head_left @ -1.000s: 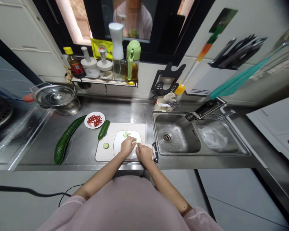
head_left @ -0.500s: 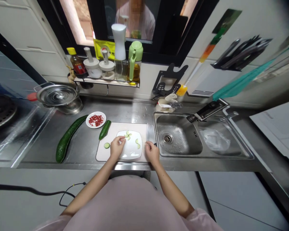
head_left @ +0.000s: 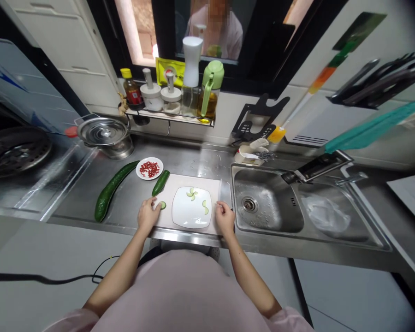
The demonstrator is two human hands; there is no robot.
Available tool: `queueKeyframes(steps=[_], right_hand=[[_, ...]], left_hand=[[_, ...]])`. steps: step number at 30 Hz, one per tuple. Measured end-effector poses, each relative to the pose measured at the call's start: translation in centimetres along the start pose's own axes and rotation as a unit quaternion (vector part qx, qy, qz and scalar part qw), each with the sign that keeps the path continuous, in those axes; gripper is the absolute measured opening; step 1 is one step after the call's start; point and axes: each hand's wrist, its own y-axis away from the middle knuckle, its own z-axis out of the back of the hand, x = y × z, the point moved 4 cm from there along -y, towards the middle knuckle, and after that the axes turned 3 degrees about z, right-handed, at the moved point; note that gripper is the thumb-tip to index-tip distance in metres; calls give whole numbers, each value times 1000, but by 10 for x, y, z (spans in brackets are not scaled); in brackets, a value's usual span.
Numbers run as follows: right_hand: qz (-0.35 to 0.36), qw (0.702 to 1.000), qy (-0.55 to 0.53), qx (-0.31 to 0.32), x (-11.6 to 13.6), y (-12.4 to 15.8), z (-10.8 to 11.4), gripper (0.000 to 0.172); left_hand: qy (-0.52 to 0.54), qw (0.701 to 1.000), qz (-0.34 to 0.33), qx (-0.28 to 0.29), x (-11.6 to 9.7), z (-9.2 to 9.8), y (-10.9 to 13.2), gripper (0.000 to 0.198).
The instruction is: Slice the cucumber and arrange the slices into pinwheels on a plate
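A white square plate [head_left: 191, 216] rests on the pale cutting board [head_left: 166, 221]. On the plate, several thin cucumber slices form a pinwheel [head_left: 192, 193], and more cucumber pieces [head_left: 205, 207] lie near its right side. My left hand [head_left: 148, 216] is over the board's left edge with thumb and fingers apart, the thumb close by a round cucumber slice [head_left: 163, 205]. To the right of the plate, my right hand [head_left: 225, 219] has its fingers curled together; whatever they may hold is hidden. Beside that hand a knife blade [head_left: 225, 190] lies along the board's right edge.
A cut cucumber [head_left: 161, 183] touches the board's upper left corner. Further left are a long whole cucumber [head_left: 112, 191] and a small plate of red pieces [head_left: 150, 168]. A lidded steel pot [head_left: 115, 146] stands behind them. The sink [head_left: 268, 203] borders the right side.
My left hand has moved left, away from the pinwheel on the plate to beside the round slice, and its fingers have parted. My right hand stays by the board's right edge. The view has shifted.
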Motion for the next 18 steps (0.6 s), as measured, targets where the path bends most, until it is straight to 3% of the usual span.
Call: queueKeyframes(steps=[6, 18], right_hand=[[-6, 999, -35, 1, 9, -2, 0, 43], [4, 999, -48, 4, 13, 3, 1, 45]], left_hand=[[-47, 998, -9, 31, -5, -5, 5, 36], [-58, 998, -20, 6, -12, -5, 9, 22]])
